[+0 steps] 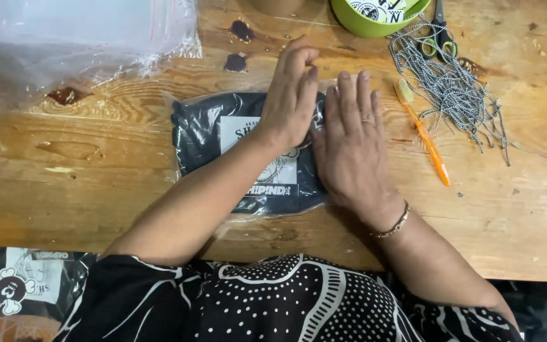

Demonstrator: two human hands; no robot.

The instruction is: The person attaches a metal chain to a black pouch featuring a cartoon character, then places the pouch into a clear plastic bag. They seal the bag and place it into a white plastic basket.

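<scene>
Wooden tabletop (83, 158), packing in hand.
Loose clear bags (64, 38) far left; bagged black garment (204, 136) centre, under left hand (289, 95) and right hand (349, 145), both flat, fingers spread, gripping nothing. Orange pen (428, 142) and cord bundle (457, 82) right. Best done by pressing evenly outward so trapped air leaves.

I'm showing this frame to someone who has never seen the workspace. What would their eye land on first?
First, the two hands pressed flat at the table's centre: the left hand and the right hand lie side by side on a clear plastic bag holding a folded black garment with a white printed panel. Next, the tangle of black-and-white cords at upper right, with an orange pen beside it and a green bowl above.
</scene>
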